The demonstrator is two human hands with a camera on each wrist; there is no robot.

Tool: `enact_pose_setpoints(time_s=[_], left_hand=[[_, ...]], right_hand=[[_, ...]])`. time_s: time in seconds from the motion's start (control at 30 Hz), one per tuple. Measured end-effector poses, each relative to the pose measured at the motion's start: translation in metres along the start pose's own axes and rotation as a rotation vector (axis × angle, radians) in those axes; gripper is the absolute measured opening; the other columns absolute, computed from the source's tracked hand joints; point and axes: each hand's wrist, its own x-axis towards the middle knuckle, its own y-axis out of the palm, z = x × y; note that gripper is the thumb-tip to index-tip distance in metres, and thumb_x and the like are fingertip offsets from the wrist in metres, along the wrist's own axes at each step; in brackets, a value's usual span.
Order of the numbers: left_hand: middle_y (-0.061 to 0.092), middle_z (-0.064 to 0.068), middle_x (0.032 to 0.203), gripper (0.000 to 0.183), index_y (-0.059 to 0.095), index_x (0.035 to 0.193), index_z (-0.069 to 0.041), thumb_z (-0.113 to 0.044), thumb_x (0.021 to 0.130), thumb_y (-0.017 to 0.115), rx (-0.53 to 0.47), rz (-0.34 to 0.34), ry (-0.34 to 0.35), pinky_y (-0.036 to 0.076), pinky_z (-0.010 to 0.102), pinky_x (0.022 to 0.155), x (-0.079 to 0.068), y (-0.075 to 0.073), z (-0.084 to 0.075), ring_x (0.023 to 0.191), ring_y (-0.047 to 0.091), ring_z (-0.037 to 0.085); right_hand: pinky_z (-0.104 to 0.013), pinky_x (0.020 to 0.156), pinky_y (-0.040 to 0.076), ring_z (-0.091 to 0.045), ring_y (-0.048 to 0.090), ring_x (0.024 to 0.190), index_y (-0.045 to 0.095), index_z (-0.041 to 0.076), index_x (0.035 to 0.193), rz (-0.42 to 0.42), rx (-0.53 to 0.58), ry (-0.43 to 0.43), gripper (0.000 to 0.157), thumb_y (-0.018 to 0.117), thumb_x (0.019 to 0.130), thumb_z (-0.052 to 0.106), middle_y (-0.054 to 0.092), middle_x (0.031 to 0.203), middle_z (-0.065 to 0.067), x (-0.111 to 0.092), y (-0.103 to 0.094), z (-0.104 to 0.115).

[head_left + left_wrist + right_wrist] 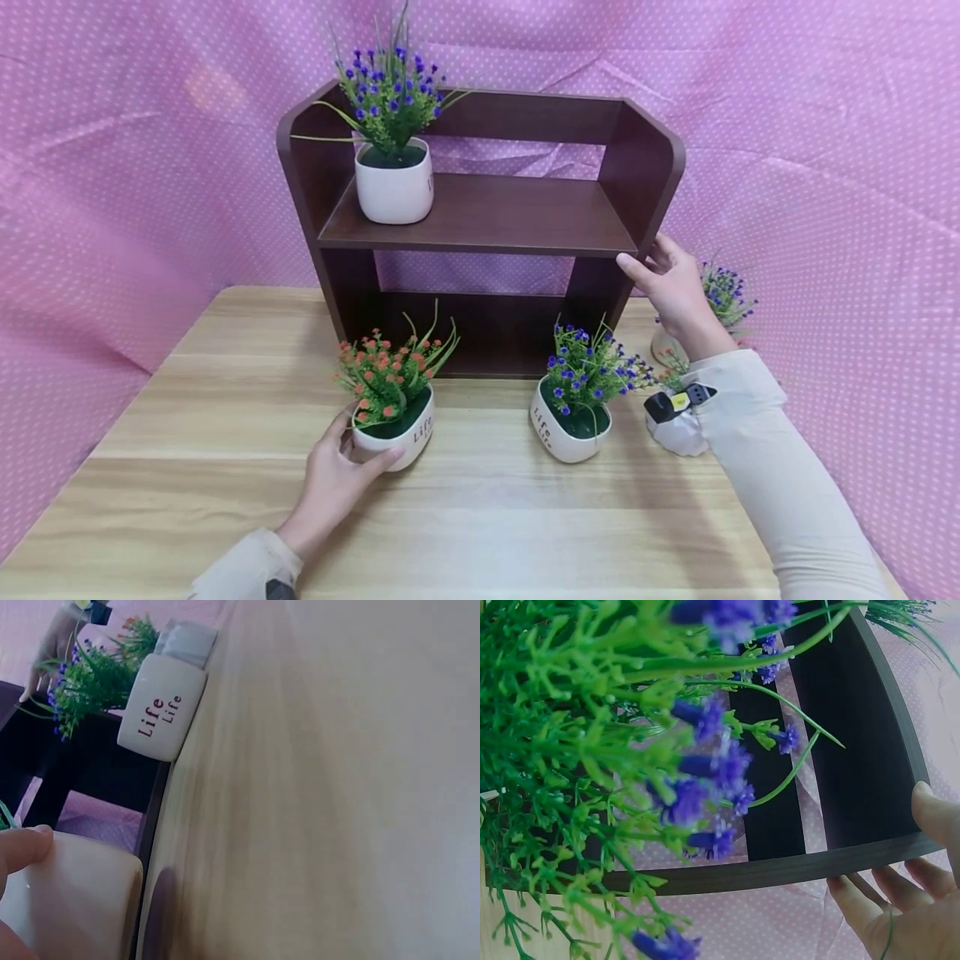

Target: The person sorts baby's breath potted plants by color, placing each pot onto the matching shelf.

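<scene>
My left hand point(335, 475) grips a white pot of orange flowers point(393, 429) in front of the shelf's left side. Its thumb lies at the pot's rim, as the left wrist view shows up close. On the right, my other hand point(675, 292) holds the side panel of a dark brown two-tier shelf point(480, 212). In the right wrist view the thumb lies on the panel's point(870, 727) inner side and the fingers on its outer side. A white pot of purple flowers point(573, 417), lettered "Life", stands before the shelf's right side.
Another pot of purple flowers point(395, 179) sits on the upper shelf board at left. Behind my right forearm are a further purple-flowered plant point(723, 296) and a white pot point(678, 433), partly hidden. Pink dotted cloth point(847, 217) hangs around the wooden table point(187, 425).
</scene>
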Motion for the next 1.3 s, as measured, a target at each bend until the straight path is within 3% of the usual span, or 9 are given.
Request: enact_pose_setpoints(time_s=[0.13,0.3,0.53,0.6,0.87,1.13,1.3], left_hand=[[0.039,0.024,0.145,0.092,0.032,0.145,0.001,-0.017,0.072,0.085,0.047,-0.002,0.011,0.032,0.041,0.113,0.011,0.008,-0.003,0.136,0.037,0.033],[0.033,0.023,0.150,0.093,0.029,0.147,0.001,-0.016,0.074,0.084,0.041,-0.011,0.017,0.028,0.041,0.115,0.026,0.016,-0.012,0.140,0.031,0.031],[0.043,0.022,0.143,0.090,0.035,0.144,0.001,-0.014,0.071,0.085,0.107,-0.081,0.168,0.035,0.039,0.112,0.054,0.022,-0.018,0.133,0.042,0.029],[0.046,0.021,0.141,0.088,0.036,0.144,0.001,-0.015,0.072,0.085,0.100,-0.091,0.183,0.036,0.040,0.111,0.062,0.023,-0.020,0.131,0.044,0.029],[0.048,0.019,0.137,0.082,0.037,0.143,-0.001,-0.018,0.076,0.082,0.100,-0.142,0.184,0.038,0.041,0.108,0.086,0.031,-0.021,0.126,0.046,0.029],[0.049,0.018,0.136,0.080,0.039,0.142,-0.003,-0.021,0.076,0.081,0.126,-0.221,0.177,0.037,0.042,0.108,0.105,0.036,-0.024,0.124,0.047,0.030],[0.048,0.019,0.136,0.081,0.040,0.142,-0.004,-0.024,0.075,0.081,0.150,-0.275,0.155,0.037,0.044,0.107,0.116,0.040,-0.023,0.124,0.046,0.032]], right_hand=[[-0.047,0.108,0.040,-0.027,0.038,0.137,0.033,0.016,0.149,0.004,-0.005,-0.001,0.065,0.064,0.093,0.022,0.037,0.151,-0.012,-0.001,0.001,0.000],[-0.047,0.108,0.039,-0.027,0.038,0.137,0.033,0.015,0.149,0.003,0.006,0.000,0.065,0.064,0.093,0.022,0.037,0.151,-0.012,-0.001,0.001,0.000],[-0.043,0.106,0.043,-0.027,0.040,0.136,0.035,0.016,0.149,-0.009,0.011,0.008,0.064,0.065,0.092,0.022,0.038,0.150,-0.012,-0.001,0.001,0.000],[-0.042,0.105,0.043,-0.027,0.040,0.135,0.035,0.016,0.149,-0.011,0.010,0.011,0.064,0.065,0.092,0.023,0.038,0.150,-0.012,-0.001,0.002,0.000],[-0.044,0.106,0.043,-0.027,0.039,0.135,0.035,0.014,0.148,-0.011,0.010,0.012,0.064,0.065,0.092,0.023,0.037,0.151,-0.012,-0.001,0.003,0.001],[-0.025,0.091,0.052,-0.028,0.041,0.134,0.036,0.015,0.148,-0.011,0.010,0.012,0.064,0.066,0.092,0.023,0.038,0.151,-0.012,-0.002,0.002,0.001],[-0.020,0.087,0.052,-0.028,0.041,0.134,0.036,0.015,0.148,-0.015,0.018,0.007,0.064,0.066,0.092,0.022,0.038,0.150,-0.013,-0.001,0.002,0.001]])
